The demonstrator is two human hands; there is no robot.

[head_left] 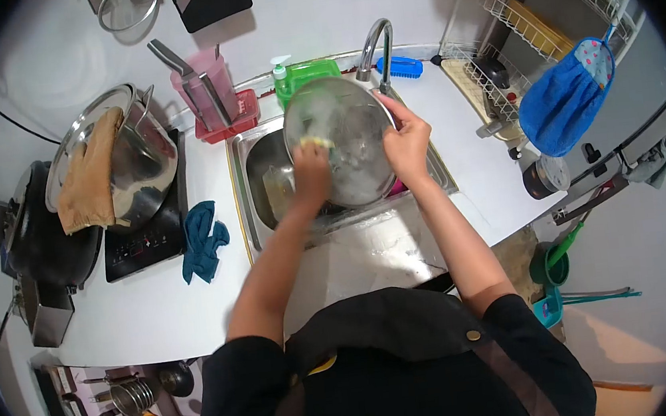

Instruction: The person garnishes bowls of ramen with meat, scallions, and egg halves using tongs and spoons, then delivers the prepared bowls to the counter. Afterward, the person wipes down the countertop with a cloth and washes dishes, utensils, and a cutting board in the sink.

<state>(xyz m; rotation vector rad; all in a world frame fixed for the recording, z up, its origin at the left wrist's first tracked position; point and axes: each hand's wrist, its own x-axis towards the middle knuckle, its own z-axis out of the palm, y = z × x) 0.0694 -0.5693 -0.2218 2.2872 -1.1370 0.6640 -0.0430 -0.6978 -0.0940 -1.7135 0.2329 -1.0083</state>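
Over the sink (pixel 241 186) I see a round grey pot lid (pixel 355 146) with a shiny rim, tilted and cloudy with suds. My right hand (pixel 407 143) grips its right edge, thumb and fingers closed around the rim. Against the left part of the lid's face, my left hand (pixel 312 168) presses a small yellowish sponge (pixel 315 141); this hand is slightly blurred. Behind the lid stands the curved chrome faucet (pixel 376 43). A bit of something pink shows below the lid's right edge, mostly hidden.
A dark teal cloth (pixel 203 243) lies left of the sink by an induction cooker (pixel 144 246) bearing a large steel pot (pixel 148 165). Behind the sink are a pink utensil holder (pixel 205 88), a soap bottle (pixel 281 76) and a blue brush (pixel 401 67). A blue towel (pixel 563 101) hangs right.
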